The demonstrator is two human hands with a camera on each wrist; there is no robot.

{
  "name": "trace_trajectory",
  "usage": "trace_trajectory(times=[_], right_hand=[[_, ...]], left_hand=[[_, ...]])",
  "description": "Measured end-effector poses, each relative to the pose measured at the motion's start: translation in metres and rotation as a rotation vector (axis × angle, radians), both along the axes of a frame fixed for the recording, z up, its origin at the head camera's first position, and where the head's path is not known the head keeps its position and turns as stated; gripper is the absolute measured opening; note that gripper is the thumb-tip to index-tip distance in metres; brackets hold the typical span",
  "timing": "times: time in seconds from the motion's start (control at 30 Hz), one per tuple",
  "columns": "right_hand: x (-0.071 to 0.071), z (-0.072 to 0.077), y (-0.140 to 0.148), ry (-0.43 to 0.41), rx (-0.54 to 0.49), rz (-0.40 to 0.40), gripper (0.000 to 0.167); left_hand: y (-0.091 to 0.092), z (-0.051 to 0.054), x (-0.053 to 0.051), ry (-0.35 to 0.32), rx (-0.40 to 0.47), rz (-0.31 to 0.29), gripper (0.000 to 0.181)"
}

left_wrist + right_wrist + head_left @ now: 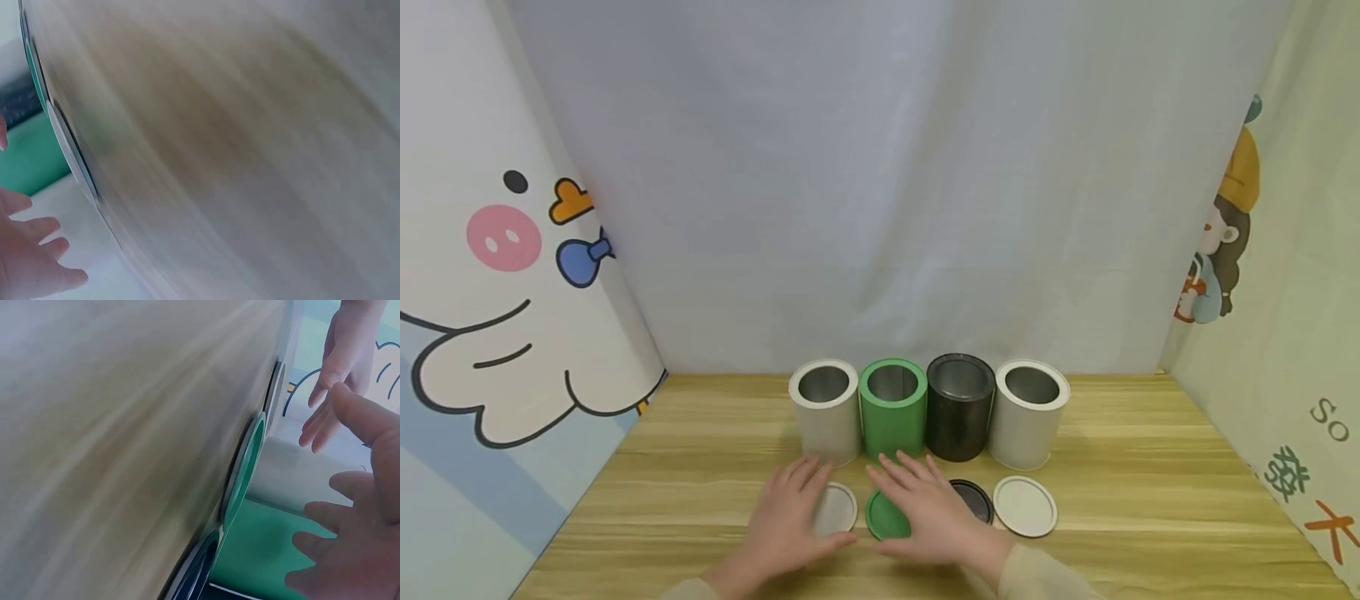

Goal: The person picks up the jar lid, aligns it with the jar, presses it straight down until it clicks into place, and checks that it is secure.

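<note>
My L hand (784, 518)'s spread, holding nothing, nr grey lid (838, 510). My R hand (929, 518): same, nr green lid (884, 518).

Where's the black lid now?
Head view, right of centre: black lid lies between green lid and rightmost white lid, in front of black can, partly hidden by right hand.
</note>
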State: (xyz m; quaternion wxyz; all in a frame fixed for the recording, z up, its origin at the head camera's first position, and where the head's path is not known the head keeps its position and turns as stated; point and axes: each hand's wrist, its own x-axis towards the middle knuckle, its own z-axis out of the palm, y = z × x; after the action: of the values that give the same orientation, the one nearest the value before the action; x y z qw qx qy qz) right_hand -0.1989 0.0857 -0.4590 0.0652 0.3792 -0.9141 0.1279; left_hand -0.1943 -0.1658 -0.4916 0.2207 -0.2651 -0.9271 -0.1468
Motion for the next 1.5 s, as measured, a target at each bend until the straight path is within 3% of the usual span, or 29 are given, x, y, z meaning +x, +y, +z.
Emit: trace_trajectory(times=[0.27, 0.47, 0.67, 0.77, 1.1, 1.5], right_hand=[[-0.01, -0.001, -0.016, -0.012, -0.026, 0.026, 0.085], [-0.017, -0.006, -0.026, -0.043, -0.039, 0.028, 0.082], [-0.025, -0.011, -0.033, 0.014, -0.003, 0.064, 0.08], [-0.029, -0.013, -0.036, 0.012, 0.013, 0.078, 0.079], [-0.037, -0.013, -0.041, -0.124, 0.029, 0.051, 0.078], [-0.039, -0.019, -0.048, -0.099, 0.089, 0.1, 0.073]], left_hand=[[-0.016, 0.003, -0.003, -0.043, 0.026, -0.01, 0.097], [-0.023, 0.004, -0.002, -0.027, 0.047, -0.036, 0.093], [-0.029, 0.001, -0.004, -0.015, 0.036, -0.069, 0.09], [-0.031, -0.001, -0.006, -0.034, 0.024, -0.075, 0.09], [-0.037, -0.003, -0.009, -0.102, -0.012, -0.067, 0.088], [-0.042, -0.006, -0.013, -0.148, -0.043, -0.085, 0.089]])
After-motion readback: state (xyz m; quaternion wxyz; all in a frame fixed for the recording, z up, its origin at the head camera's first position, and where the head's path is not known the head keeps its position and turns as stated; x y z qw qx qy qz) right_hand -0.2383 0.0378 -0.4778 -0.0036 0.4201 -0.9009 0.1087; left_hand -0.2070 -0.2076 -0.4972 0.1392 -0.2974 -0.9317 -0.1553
